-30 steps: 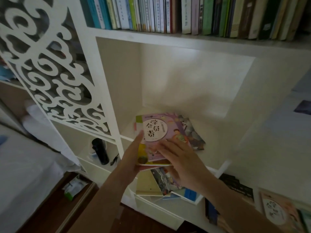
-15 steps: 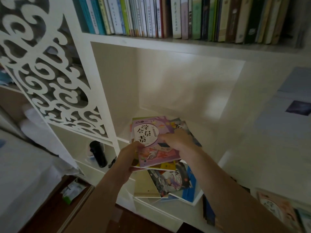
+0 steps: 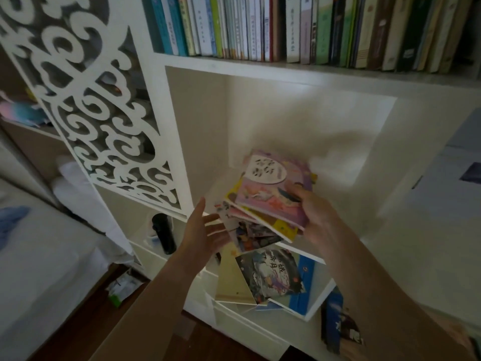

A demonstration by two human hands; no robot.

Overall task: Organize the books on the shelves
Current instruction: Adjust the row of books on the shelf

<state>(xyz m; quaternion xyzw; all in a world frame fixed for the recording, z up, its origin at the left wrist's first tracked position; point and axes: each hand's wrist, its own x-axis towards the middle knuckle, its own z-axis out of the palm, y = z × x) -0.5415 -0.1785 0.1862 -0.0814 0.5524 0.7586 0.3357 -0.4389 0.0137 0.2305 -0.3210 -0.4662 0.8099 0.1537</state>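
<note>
Your right hand (image 3: 316, 214) lifts a small fanned stack of children's books (image 3: 268, 204) in front of the empty white cubby (image 3: 299, 121), its grip grasping the stack at the right edge, thumb on the pink-and-purple top cover (image 3: 276, 186). The cover is motion-blurred, so its lettering cannot be read. The stack tilts, its lower-left corner dipping toward your left hand (image 3: 205, 230), which waits just beside that corner with its grip released, fingers straight and spread; whether the fingertips touch the lowest book cannot be told.

Below the grip, more loose books (image 3: 270, 272) lie askew on the lower shelf (image 3: 317, 290), one dark illustrated cover over a tan one. Above the grip, a full row of upright books (image 3: 286, 27) fills the top shelf. Left of the left hand, a black bottle (image 3: 163, 233) stands in a lower side nook, under a white fretwork panel (image 3: 99, 113).

The step in hand looks like gathering the scattered books into one bundle. The next move likely calls for your left hand to close under the sagging corner, square the edges, then stand the bundle upright inside the cubby behind it; the fanned books could slip out if the tilt grows.
</note>
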